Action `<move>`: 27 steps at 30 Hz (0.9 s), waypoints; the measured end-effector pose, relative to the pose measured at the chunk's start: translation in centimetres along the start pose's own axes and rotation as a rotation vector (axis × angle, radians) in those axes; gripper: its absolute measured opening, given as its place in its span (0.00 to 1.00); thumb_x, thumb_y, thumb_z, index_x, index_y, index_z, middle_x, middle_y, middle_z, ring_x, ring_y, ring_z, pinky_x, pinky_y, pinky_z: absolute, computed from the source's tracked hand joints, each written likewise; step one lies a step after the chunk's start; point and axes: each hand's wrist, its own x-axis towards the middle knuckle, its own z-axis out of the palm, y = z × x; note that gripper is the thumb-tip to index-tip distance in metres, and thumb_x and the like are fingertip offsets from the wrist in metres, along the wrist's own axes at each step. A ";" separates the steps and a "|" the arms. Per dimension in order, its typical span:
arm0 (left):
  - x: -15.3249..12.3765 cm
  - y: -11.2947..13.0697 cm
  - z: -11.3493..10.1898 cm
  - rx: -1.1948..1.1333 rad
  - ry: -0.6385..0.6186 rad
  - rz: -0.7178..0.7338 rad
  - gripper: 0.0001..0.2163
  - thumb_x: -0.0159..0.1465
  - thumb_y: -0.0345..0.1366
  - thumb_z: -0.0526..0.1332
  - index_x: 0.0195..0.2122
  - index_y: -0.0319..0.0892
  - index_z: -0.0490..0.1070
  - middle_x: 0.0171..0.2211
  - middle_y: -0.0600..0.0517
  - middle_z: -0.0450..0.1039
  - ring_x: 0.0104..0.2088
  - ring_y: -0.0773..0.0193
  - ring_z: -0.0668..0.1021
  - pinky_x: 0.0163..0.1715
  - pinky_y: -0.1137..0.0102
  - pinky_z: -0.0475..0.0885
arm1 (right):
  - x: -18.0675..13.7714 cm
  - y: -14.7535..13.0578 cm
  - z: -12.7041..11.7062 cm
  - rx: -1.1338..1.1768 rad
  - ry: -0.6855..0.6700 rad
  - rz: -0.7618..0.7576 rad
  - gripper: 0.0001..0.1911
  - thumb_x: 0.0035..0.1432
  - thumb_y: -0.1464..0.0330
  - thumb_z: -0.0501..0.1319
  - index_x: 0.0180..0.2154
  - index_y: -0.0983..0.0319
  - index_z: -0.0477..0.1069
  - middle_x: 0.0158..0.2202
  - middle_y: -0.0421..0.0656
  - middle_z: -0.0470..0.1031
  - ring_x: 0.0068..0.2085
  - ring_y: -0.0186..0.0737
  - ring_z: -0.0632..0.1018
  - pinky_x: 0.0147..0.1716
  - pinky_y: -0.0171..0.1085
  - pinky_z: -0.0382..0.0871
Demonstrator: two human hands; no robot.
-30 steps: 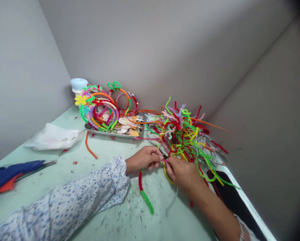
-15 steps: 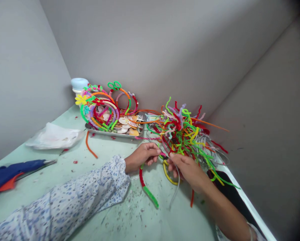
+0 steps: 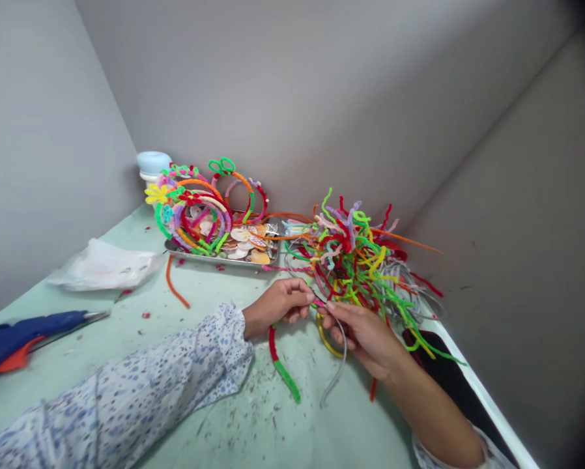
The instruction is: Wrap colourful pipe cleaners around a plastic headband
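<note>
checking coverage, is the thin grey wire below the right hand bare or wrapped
Bare: below the right hand, the thin grey wire shows no fuzzy covering.

A bare gray band [image 3: 342,370] and fuzzy red-green strip [image 3: 275,362] droop from the hands [image 3: 283,303].

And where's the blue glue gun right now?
The blue glue gun lies on the table at the head view's left edge, just below the white plastic bag.

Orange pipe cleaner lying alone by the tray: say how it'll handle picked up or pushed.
The orange pipe cleaner will probably feel light, being so thin. It likely holds a bend, since it lies curved on the table; that curve should discourage rolling.
</note>
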 end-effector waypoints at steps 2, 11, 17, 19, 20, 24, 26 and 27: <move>0.0 0.0 0.0 0.000 0.001 0.001 0.10 0.55 0.40 0.60 0.30 0.38 0.65 0.19 0.56 0.67 0.13 0.77 0.64 0.13 0.79 0.56 | -0.1 -0.1 0.2 -0.027 0.021 -0.016 0.14 0.54 0.59 0.59 0.27 0.65 0.70 0.25 0.40 0.70 0.18 0.24 0.61 0.14 0.28 0.45; -0.1 0.2 0.1 0.003 -0.003 -0.008 0.12 0.55 0.42 0.60 0.30 0.38 0.66 0.19 0.57 0.67 0.12 0.77 0.62 0.12 0.78 0.53 | 0.0 0.2 0.9 -0.207 0.158 -0.081 0.14 0.53 0.58 0.58 0.31 0.63 0.70 0.19 0.37 0.68 0.16 0.27 0.60 0.15 0.29 0.48; 0.0 0.2 0.0 0.028 0.002 -0.033 0.12 0.55 0.42 0.60 0.30 0.38 0.65 0.19 0.56 0.67 0.12 0.77 0.63 0.11 0.79 0.53 | -0.3 -0.1 1.1 -0.517 0.249 -0.191 0.13 0.55 0.60 0.55 0.32 0.62 0.72 0.17 0.36 0.68 0.16 0.29 0.62 0.16 0.30 0.53; 0.0 0.1 0.0 0.036 0.000 -0.032 0.12 0.56 0.42 0.60 0.30 0.38 0.65 0.19 0.56 0.67 0.12 0.77 0.63 0.11 0.80 0.53 | -0.5 -0.3 1.1 -0.647 0.270 -0.286 0.13 0.56 0.61 0.54 0.32 0.61 0.73 0.20 0.38 0.71 0.19 0.32 0.67 0.20 0.31 0.58; 0.0 0.1 0.1 0.039 -0.003 -0.031 0.12 0.56 0.42 0.60 0.30 0.38 0.65 0.19 0.56 0.67 0.12 0.77 0.63 0.11 0.80 0.53 | -0.6 -0.3 1.1 -0.717 0.273 -0.345 0.13 0.57 0.62 0.54 0.33 0.61 0.74 0.22 0.39 0.72 0.22 0.33 0.69 0.22 0.32 0.60; 0.0 0.0 0.1 0.040 0.001 -0.036 0.12 0.55 0.42 0.60 0.30 0.37 0.65 0.19 0.56 0.67 0.12 0.77 0.63 0.12 0.80 0.54 | -0.9 -0.5 0.9 -0.927 0.254 -0.535 0.13 0.58 0.65 0.52 0.35 0.59 0.75 0.30 0.41 0.76 0.31 0.37 0.74 0.31 0.34 0.64; 0.1 0.0 0.1 0.030 0.006 -0.045 0.12 0.55 0.42 0.60 0.30 0.37 0.65 0.19 0.56 0.67 0.12 0.77 0.63 0.12 0.80 0.54 | -0.9 -0.6 0.8 -0.950 0.244 -0.555 0.13 0.59 0.65 0.52 0.35 0.59 0.75 0.32 0.42 0.77 0.32 0.38 0.75 0.32 0.34 0.65; 0.1 0.0 0.1 0.025 0.008 -0.048 0.12 0.55 0.42 0.61 0.31 0.37 0.65 0.18 0.56 0.67 0.12 0.77 0.63 0.12 0.80 0.54 | -0.9 -0.6 0.8 -0.946 0.246 -0.547 0.13 0.59 0.65 0.52 0.36 0.59 0.75 0.31 0.41 0.77 0.31 0.38 0.75 0.32 0.34 0.65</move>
